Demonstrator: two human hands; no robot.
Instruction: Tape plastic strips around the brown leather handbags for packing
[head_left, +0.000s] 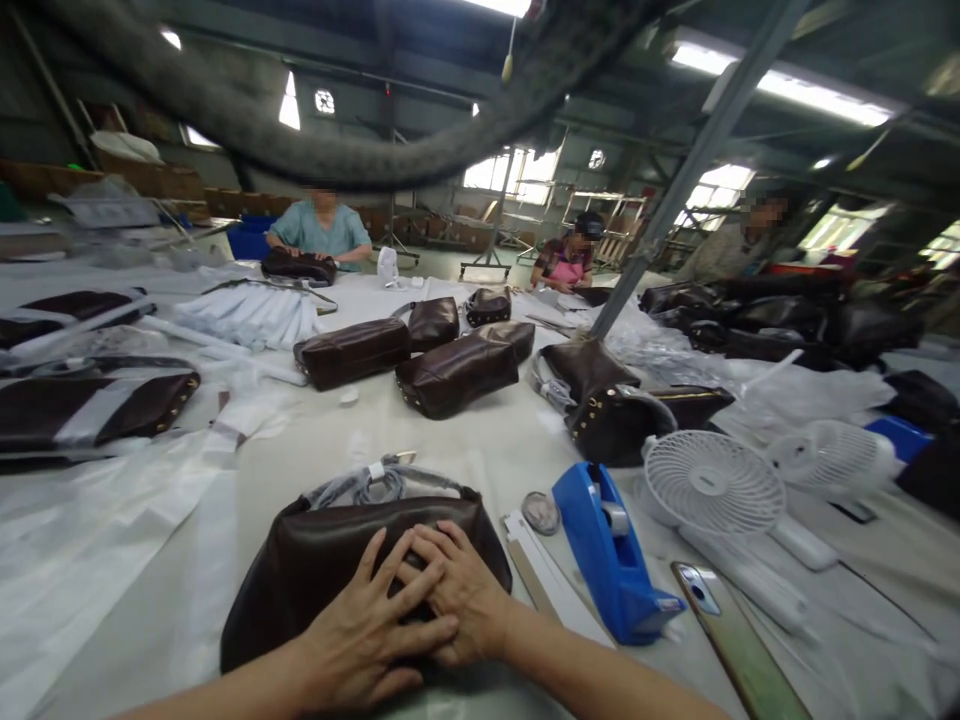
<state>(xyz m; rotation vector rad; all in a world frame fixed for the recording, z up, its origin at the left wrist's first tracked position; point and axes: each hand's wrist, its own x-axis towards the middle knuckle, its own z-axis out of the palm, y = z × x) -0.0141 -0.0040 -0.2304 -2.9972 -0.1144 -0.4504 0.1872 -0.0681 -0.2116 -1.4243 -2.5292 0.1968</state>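
Left edge of frame: dark bag [34,412] is seen with a pale band [96,412] wrapped round its body; judged further along. Upper left: white tubes [251,316] are bundled on the surface [442,448]. Lower centre: handled bag [319,545] is rested on the surface, its strap [326,492] already covered in film with a white tab [376,470] on it. No wide band is seen round the body; front is partly hidden, so part-done at best guess. Left grip [375,620] is laid on the front, fingers spread; right grip [466,595] is laid against it, fingers overlapped; nothing is clamped. Mid-frame: more bags [469,370] are laid out unbanded, so judged still to be done. Right of centre: blue tape dispenser [611,570] is parked, roll [615,517] loaded.
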